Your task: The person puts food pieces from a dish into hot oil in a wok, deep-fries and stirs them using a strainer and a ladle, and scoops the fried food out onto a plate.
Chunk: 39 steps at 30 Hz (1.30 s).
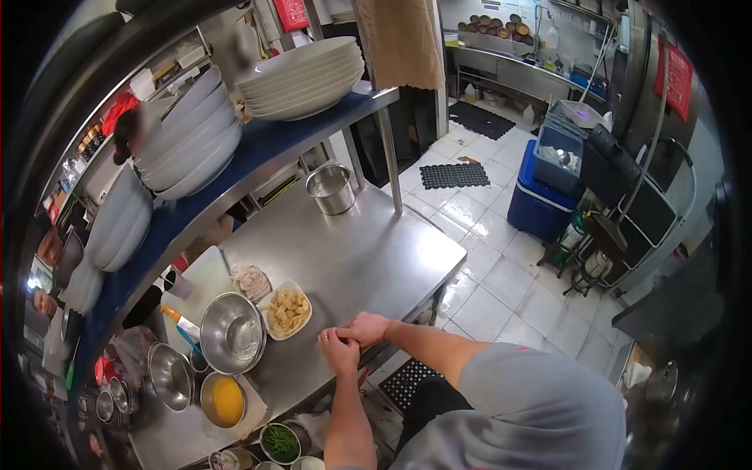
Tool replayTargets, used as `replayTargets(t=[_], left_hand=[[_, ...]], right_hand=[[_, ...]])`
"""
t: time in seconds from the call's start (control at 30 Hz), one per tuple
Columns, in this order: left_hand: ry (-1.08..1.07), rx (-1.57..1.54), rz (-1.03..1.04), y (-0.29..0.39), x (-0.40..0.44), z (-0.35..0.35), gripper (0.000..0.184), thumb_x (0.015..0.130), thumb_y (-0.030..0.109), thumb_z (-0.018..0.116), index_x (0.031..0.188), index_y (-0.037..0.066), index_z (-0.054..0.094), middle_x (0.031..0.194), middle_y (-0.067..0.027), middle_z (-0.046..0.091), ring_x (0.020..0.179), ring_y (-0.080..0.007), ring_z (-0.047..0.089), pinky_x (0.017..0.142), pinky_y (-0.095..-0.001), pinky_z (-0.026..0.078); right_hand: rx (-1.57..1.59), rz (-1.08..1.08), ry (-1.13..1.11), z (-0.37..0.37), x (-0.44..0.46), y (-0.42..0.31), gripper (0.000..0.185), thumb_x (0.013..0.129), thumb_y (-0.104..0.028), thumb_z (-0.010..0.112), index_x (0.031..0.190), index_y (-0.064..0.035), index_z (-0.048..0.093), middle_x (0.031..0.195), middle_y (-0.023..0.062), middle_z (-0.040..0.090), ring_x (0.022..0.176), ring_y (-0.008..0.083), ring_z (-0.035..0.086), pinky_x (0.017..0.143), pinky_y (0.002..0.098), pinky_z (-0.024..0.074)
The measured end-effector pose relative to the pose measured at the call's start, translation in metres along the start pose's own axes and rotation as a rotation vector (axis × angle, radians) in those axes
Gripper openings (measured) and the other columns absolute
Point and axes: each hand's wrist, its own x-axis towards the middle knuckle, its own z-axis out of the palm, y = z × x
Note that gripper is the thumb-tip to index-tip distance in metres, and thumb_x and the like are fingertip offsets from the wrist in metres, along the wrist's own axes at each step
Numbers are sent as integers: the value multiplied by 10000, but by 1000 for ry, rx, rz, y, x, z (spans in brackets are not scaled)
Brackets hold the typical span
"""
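My left hand point(341, 354) and my right hand point(366, 329) meet at the front edge of the steel table point(352, 254). Both are closed, the fingers pressed together; whatever may be between them is hidden. Just left of them stands a square white bowl point(307, 323) of pale yellow chunks point(286, 310). Behind it a heap of pale, meat-like pieces point(251, 283) lies beside a white cutting board point(205, 274). A wide metal bowl point(233, 333) sits further left. Nearer me is a metal bowl point(204, 403) of yellow contents point(228, 401).
A shelf point(278, 145) with stacked white plates point(301, 77) and bowls point(196, 149) spans the table's far side. A steel pot point(330, 188) stands at the back. An orange-handled knife point(182, 321) lies left. Chopped greens point(280, 442) are below; a blue cooler point(540, 196) stands on the tiled floor.
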Motion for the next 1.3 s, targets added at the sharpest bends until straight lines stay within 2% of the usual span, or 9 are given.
replayTargets(t=[0.07, 0.17, 0.57, 0.77, 1.13, 1.3], left_hand=[[-1, 9, -4, -2, -2, -1, 191, 703, 112, 586, 841, -6, 525, 941, -200, 544, 953, -393, 485, 861, -477, 405], [-7, -1, 0, -7, -2, 5, 201, 698, 107, 590, 852, -6, 527, 951, -196, 541, 960, -390, 483, 870, -473, 404], [-37, 36, -28, -3, -2, 1, 232, 698, 112, 597, 884, -9, 528, 978, -189, 534, 992, -385, 473, 903, -464, 397], [-23, 42, -10, 0, -2, -1, 233, 706, 135, 612, 871, -4, 524, 972, -191, 533, 979, -390, 474, 889, -471, 399], [-6, 54, -2, 2, -3, -2, 235, 729, 160, 616, 878, 0, 528, 978, -193, 537, 972, -396, 479, 875, -474, 403], [-20, 50, -28, -1, -1, 1, 190, 731, 145, 603, 839, -5, 556, 914, -198, 561, 964, -392, 500, 876, -462, 408]], right_hand=[[33, -24, 21, 3, 2, -1, 291, 783, -216, 570, 1032, -107, 465, 827, 126, 608, 771, 361, 602, 644, 456, 485], [12, 37, -63, -3, 0, -6, 299, 790, -218, 567, 1041, -98, 459, 839, 132, 604, 796, 364, 600, 663, 461, 483], [-31, 13, -53, -1, 2, -4, 350, 783, -241, 579, 1072, -95, 446, 878, 133, 606, 811, 363, 605, 670, 458, 488], [0, 14, 24, -3, 1, -7, 315, 768, -245, 591, 1020, -84, 489, 836, 116, 619, 773, 346, 616, 646, 441, 498], [-35, 12, 17, 1, 3, 0, 308, 747, -243, 597, 1001, -84, 522, 818, 111, 631, 749, 339, 623, 630, 434, 505], [-28, 71, -1, 7, 2, 3, 279, 754, -243, 600, 978, -89, 534, 840, 123, 633, 758, 343, 624, 638, 443, 502]])
